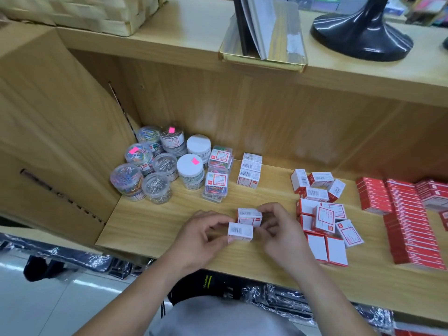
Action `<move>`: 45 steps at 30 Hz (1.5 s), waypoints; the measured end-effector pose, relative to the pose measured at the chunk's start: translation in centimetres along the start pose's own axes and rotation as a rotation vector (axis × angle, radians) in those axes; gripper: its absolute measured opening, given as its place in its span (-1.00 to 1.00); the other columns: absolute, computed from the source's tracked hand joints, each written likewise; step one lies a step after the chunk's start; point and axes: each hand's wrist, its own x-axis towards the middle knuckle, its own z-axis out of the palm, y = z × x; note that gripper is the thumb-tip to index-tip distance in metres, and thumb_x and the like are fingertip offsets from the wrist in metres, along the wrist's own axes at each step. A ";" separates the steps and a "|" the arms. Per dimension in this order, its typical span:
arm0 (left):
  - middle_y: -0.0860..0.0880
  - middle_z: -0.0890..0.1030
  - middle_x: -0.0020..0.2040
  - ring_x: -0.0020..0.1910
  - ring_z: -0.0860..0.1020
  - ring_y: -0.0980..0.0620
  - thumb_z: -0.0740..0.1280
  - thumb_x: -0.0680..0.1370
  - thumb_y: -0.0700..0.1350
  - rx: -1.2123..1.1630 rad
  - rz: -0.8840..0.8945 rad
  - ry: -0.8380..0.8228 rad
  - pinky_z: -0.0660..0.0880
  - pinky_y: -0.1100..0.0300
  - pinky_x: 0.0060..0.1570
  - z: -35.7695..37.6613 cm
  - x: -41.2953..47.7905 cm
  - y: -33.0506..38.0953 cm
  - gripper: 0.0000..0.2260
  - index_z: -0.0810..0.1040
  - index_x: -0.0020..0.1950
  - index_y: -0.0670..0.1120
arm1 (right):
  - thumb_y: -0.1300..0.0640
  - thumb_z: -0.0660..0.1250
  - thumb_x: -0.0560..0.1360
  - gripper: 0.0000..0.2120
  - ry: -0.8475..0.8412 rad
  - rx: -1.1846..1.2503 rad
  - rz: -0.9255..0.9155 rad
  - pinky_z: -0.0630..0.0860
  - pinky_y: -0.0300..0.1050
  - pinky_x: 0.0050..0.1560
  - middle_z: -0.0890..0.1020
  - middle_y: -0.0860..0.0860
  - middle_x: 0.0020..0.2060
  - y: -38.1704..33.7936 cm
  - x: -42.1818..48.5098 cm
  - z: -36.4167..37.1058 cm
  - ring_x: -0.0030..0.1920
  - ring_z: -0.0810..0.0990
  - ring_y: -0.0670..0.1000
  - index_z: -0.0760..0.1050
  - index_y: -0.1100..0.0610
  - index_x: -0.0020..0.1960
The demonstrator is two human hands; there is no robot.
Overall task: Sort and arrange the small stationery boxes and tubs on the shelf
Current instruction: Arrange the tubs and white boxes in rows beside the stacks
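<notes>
**Two small white boxes pinched in both hands at the shelf front**

Looks down on a pale wooden shelf (169,229). Pinches the nearer white box (240,231) by its left end with the left grip (201,236), thumb and fingers curled in and closed only as far as the box allows. Clasps the farther white box (249,215) by its right end with the right grip (278,229), fingers bent round it, the lower fingers reaching toward the nearer box's right end. Holds the two boxes touching, barcode faces up, the nearer one lower and slightly left, at the middle front of the shelf. Cannot tell whether resting on the board or lifted just off it.

Shows a cluster of round clear tubs (155,163) of clips and pins in the back left corner, some with pink stickers. Shows flat clear cases (218,173) of coloured clips just right of the tubs, then a tidy set of three white boxes (249,170). Shows a loose heap of red-and-white boxes (320,207) right of the hands, tilted several ways. Ends with rows of red boxes (407,219) at the far right.
</notes>
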 end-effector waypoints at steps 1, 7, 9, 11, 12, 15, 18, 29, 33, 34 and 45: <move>0.18 0.62 0.04 0.13 0.56 0.08 0.57 0.40 0.00 0.056 0.039 0.035 0.50 0.16 0.20 0.4 0.1 0.2 -0.68 0.69 0.13 0.19 | 0.47 0.38 0.41 -0.51 -0.030 0.065 0.016 0.60 -0.19 -0.09 0.64 -0.13 -0.07 0.0 -0.2 -0.1 -0.15 0.62 -0.06 0.50 -0.10 0.08; 0.20 0.63 -0.12 -0.15 0.58 0.13 0.57 0.34 0.05 0.080 -0.038 0.162 0.56 0.17 -0.04 1.7 1.1 0.5 -0.55 0.56 0.14 0.40 | 0.44 0.46 0.38 -0.35 -0.080 0.220 0.076 0.60 -0.21 0.00 0.66 -0.09 0.10 0.7 -0.7 -0.3 -0.03 0.64 -0.06 0.47 -0.16 0.27; 0.25 0.61 -0.08 -0.15 0.56 0.12 0.52 0.37 0.08 0.188 0.019 0.158 0.57 0.11 -0.04 1.9 1.2 0.7 -0.52 0.53 0.25 0.35 | 0.33 0.58 0.35 -0.38 -0.023 0.207 0.057 0.60 -0.23 -0.06 0.66 -0.13 0.07 0.5 -0.6 0.2 -0.06 0.63 -0.09 0.49 -0.16 0.25; 0.24 0.60 -0.10 -0.14 0.54 0.14 0.49 0.39 0.10 0.286 0.072 0.169 0.56 0.09 -0.07 2.0 1.3 1.0 -0.57 0.55 0.25 0.29 | 0.27 0.62 0.33 -0.45 0.028 0.185 0.024 0.60 -0.23 -0.12 0.68 -0.13 -0.01 0.4 -0.4 0.6 -0.09 0.64 -0.11 0.51 -0.15 0.16; 0.23 0.60 -0.12 -0.15 0.53 0.15 0.49 0.40 0.11 0.305 0.080 0.182 0.56 0.08 -0.09 2.1 1.3 1.0 -0.62 0.58 0.21 0.26 | 0.26 0.62 0.33 -0.48 0.042 0.174 0.012 0.59 -0.23 -0.13 0.69 -0.13 -0.06 0.4 -0.3 0.7 -0.10 0.64 -0.12 0.51 -0.14 0.12; 0.22 0.59 -0.16 -0.18 0.53 0.16 0.47 0.41 0.15 0.309 0.087 0.222 0.56 0.09 -0.13 2.3 1.4 0.9 -0.70 0.62 0.12 0.21 | 0.24 0.62 0.35 -0.42 0.054 0.118 -0.003 0.55 -0.28 -0.10 0.67 -0.17 0.00 0.6 0.2 1.0 -0.07 0.63 -0.12 0.49 -0.12 0.24; 0.21 0.58 -0.20 -0.19 0.52 0.17 0.42 0.45 0.16 0.343 0.109 0.240 0.55 0.08 -0.15 2.3 1.5 0.8 -0.73 0.62 0.14 0.21 | 0.16 0.62 0.35 -0.33 0.098 -0.015 -0.069 0.57 -0.23 -0.10 0.59 -0.16 -0.01 0.9 0.9 1.2 -0.15 0.59 -0.10 0.48 0.00 0.40; 0.19 0.53 -0.19 -0.29 0.49 0.21 0.44 0.46 -0.02 0.187 0.065 0.314 0.56 0.11 -0.24 0.8 2.1 -0.5 -0.87 0.64 0.00 0.09 | 0.24 0.54 0.43 -0.44 0.175 0.117 0.064 0.46 -0.44 -0.18 0.61 -0.24 0.05 -0.9 5.0 2.9 -0.24 0.60 -0.21 0.43 -0.23 0.24; 0.18 0.54 -0.18 -0.26 0.51 0.19 0.44 0.46 0.02 0.181 0.096 0.288 0.56 0.13 -0.22 0.5 2.0 -0.7 -0.86 0.66 0.00 0.07 | 0.14 0.54 0.45 -0.47 0.180 0.009 0.062 0.46 -0.46 -0.14 0.50 -0.04 0.13 -0.6 5.3 3.3 -0.26 0.59 -0.16 0.50 0.04 0.39; 0.18 0.54 -0.18 -0.26 0.52 0.17 0.43 0.46 0.03 0.175 0.091 0.286 0.56 0.14 -0.22 0.5 2.1 -0.7 -0.85 0.66 0.01 0.07 | 0.15 0.52 0.47 -0.52 0.169 0.003 0.049 0.46 -0.47 -0.13 0.49 -0.04 0.12 -0.6 5.3 3.4 -0.26 0.59 -0.15 0.53 0.02 0.36; 0.21 0.48 -0.05 -0.26 0.51 0.25 0.42 0.45 0.07 0.137 -0.001 0.264 0.51 0.25 -0.13 -0.1 2.7 -0.5 -0.85 0.59 -0.02 0.08 | 0.21 0.50 0.49 -0.51 0.154 0.049 0.064 0.47 -0.46 -0.09 0.44 -0.11 0.10 -1.1 5.2 3.5 -0.23 0.58 -0.16 0.50 0.01 0.37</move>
